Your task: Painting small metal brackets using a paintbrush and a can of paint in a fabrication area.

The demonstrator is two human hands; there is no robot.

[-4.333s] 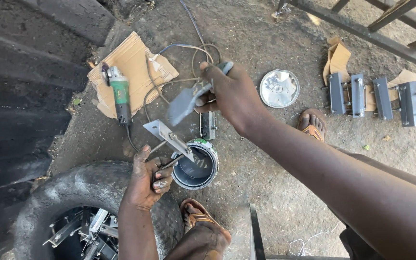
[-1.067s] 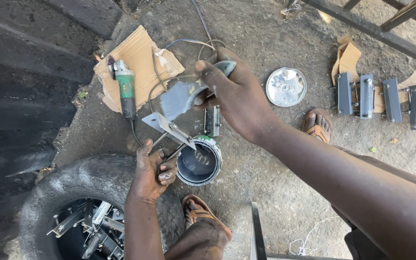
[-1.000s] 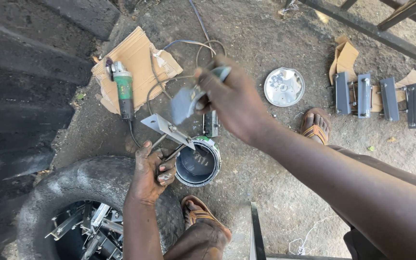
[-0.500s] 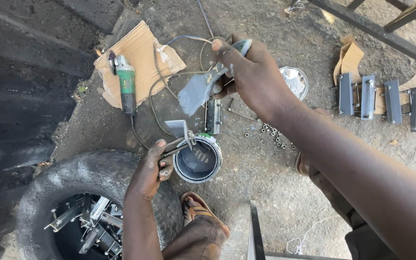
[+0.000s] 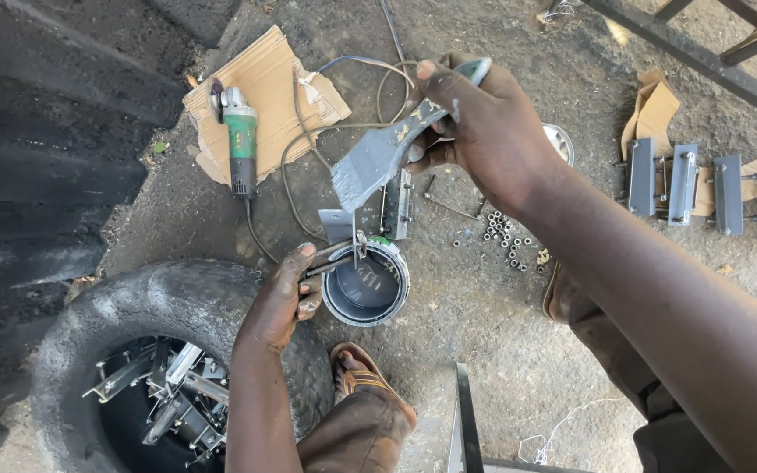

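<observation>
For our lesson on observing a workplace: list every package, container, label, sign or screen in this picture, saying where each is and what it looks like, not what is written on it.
Paint tin: on the ground beside the left hand, round, open, grey paint inside, pale rim.
Flattened cardboard: upper left, tan, under a green angle grinder.
Torn cardboard: upper right, tan, by grey metal brackets.
No signs or screens in view.

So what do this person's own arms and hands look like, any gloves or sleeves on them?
No gloves and no sleeves in view: both forearms are bare to the frame edge. The left hand has grey paint smears and grime on the fingers. The right hand carries small grey paint flecks near the knuckles. No watch, ring or bracelet shows on either wrist.
</observation>
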